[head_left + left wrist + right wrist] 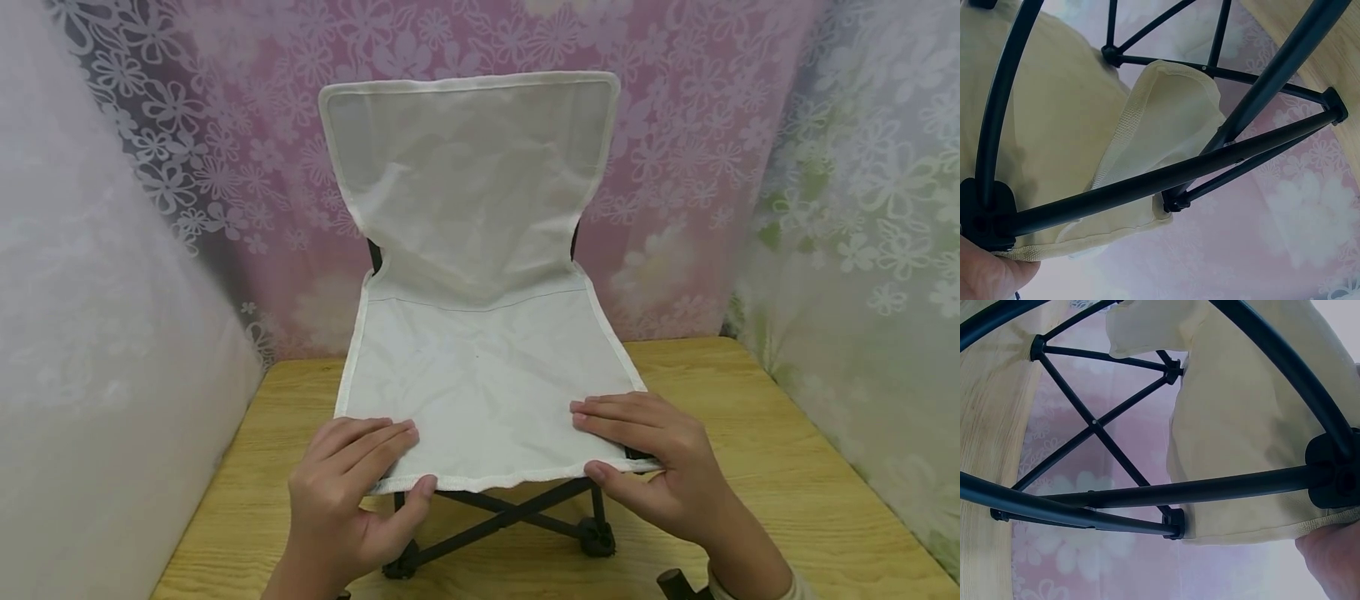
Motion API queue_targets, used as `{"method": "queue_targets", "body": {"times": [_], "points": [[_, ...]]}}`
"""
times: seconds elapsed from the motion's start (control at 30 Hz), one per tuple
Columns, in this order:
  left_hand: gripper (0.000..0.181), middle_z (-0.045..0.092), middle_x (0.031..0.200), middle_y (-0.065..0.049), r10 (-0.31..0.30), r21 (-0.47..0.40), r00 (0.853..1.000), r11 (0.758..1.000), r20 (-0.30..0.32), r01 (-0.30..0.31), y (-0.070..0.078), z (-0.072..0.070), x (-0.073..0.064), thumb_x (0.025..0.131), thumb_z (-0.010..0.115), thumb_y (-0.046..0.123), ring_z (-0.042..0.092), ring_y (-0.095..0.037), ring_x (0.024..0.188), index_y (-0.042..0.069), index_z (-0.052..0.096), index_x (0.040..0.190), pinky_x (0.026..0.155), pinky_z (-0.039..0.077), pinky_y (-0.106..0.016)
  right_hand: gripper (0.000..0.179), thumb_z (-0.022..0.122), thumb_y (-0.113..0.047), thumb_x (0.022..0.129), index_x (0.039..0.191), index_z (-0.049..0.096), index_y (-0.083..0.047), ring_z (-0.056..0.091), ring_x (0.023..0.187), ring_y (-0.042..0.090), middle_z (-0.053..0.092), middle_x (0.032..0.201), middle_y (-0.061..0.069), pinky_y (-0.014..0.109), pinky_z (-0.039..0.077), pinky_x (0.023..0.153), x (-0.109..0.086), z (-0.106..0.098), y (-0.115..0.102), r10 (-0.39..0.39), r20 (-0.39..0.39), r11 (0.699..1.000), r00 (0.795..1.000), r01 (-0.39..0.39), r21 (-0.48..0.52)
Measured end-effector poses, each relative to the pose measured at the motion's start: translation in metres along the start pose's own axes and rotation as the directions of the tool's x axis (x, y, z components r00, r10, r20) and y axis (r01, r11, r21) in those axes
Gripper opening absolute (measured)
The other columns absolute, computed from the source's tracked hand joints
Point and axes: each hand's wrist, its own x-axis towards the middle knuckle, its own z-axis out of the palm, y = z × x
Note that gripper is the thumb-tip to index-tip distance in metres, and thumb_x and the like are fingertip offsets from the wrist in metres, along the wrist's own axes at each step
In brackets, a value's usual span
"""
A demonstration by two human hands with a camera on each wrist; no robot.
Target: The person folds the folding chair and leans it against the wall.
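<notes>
left hand (347, 490) and right hand (663, 450) both unclenched, fingers nearly straight on the folding chair (472, 358), thumbs at its front hem (487, 483). chair stands between and beyond them on the desk (765, 483). suggest pressing evenly, fingers off the corner joints (986, 219).

Shows off-white on the folding chair (472, 217), over seat (480, 375) and backrest (468, 158), with white edge binding (465, 83) and a thin dark line (480, 311) across. Looks beige on the fabric underside (1235, 431), black on the tubular frame (502, 520). Runs yellowish with brown wood grain over the tabletop (795, 450). Is pink with pale flower outlines on the back curtain (690, 75), whitish with green patches and white flowers on the right curtain (877, 242), white on the left curtain (112, 350).
</notes>
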Motion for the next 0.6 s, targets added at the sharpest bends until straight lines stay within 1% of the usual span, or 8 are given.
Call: {"method": "queue_targets", "body": {"times": [0.2,0.33,0.6], "points": [[0.033,0.082,0.092,-0.009,0.005,0.003,1.0,1.0,-0.019,-0.005,0.0001,0.0021,0.0019,0.092,0.072,0.036,0.074,-0.028,0.081,0.006,0.084,0.095,0.072,0.053,-0.045,0.035,0.085,-0.024,0.091,0.117,0.08,-0.001,0.073,0.114,0.02,0.08,0.118,0.013,0.018,0.049,0.106,0.0015,0.0006,0.0007,-0.007,-0.003,1.0,1.0,0.007,0.001],[0.035,0.082,0.09,-0.009,0.009,0.01,1.0,1.0,-0.027,-0.008,0.002,0.0027,0.0031,0.094,0.069,0.038,0.074,-0.027,0.079,0.006,0.083,0.093,0.071,0.054,-0.045,0.035,0.085,-0.024,0.091,0.116,0.08,-0.001,0.073,0.114,0.02,0.08,0.118,0.013,0.018,0.049,0.106,0.0011,0.0005,-0.0001,-0.004,-0.008,1.0,1.0,0.004,0.005],[0.038,0.081,0.087,-0.01,-0.003,0.028,0.999,1.0,-0.04,0.005,0.005,0.0037,0.0037,0.096,0.067,0.04,0.072,-0.027,0.076,0.006,0.083,0.09,0.071,0.053,-0.046,0.035,0.086,-0.024,0.09,0.115,0.081,-0.001,0.073,0.113,0.021,0.08,0.118,0.013,0.018,0.05,0.105,0.0011,0.0007,-0.0002,-0.012,-0.018,1.0,1.0,0.013,0.015]]}}
